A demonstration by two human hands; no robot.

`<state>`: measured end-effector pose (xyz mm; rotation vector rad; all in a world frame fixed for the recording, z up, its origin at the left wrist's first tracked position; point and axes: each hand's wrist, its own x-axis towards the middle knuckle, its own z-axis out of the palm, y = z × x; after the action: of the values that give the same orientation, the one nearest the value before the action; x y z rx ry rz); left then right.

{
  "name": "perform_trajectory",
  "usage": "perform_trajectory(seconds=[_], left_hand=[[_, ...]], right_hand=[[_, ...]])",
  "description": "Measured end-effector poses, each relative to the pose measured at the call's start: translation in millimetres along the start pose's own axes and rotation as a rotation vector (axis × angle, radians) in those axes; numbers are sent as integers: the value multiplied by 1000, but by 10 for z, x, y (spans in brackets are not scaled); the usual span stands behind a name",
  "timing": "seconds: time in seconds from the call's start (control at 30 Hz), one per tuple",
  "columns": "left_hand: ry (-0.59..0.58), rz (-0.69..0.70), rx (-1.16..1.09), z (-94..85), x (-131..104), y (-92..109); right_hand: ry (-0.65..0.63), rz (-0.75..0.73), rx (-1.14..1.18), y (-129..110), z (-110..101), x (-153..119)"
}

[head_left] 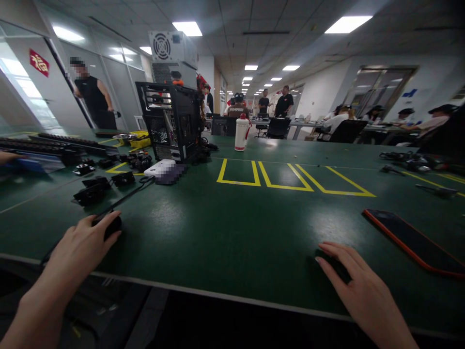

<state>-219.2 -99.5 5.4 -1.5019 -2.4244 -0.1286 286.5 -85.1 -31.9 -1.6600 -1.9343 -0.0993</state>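
My left hand (82, 242) is closed around a small black rounded object (113, 227) at the table's front left. Its exact kind is mostly hidden by my fingers. A black cable (132, 195) runs from near this hand toward a white box-shaped device (160, 168). My right hand (358, 278) rests by the front edge on the right, fingers stretched out and thumb apart. Under it is a dark patch that I cannot make out as a thing or a shadow. To its right lies a dark phone (410, 237) with an orange-red edge.
On the green table (218, 232) stand an open black computer case (170, 121) with a power supply (172, 48) on top, and a white bottle (240, 133). Yellow tape (240, 183) marks several outlines. Black parts (90, 191) lie left, cables (407, 160) right. People are in the background.
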Motion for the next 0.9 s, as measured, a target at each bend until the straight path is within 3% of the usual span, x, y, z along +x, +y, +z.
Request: perform_trajectory(seconds=[0.1,0.27,0.37,0.5,0.67,0.8,0.9], left_hand=[[-47,51,103,-15,-25,-1],[-77,-10,41,-55,-30,26],[-45,23,25,-33,-93,26],[42,97,-52,-36,-365,167],[18,380,-258,-233,-589,790],[-25,674,-450,-423,-337,1492],[4,841,-532,-452,-61,2006]], right_hand=[[7,-10,-2,-3,-1,-3],[2,-14,6,-28,-15,-6],[-4,-11,8,-39,-20,-4],[-26,7,9,-70,-27,-11],[-148,-45,97,-357,-122,46],[-351,-181,319,-764,-142,336],[-459,-125,582,-987,32,705]])
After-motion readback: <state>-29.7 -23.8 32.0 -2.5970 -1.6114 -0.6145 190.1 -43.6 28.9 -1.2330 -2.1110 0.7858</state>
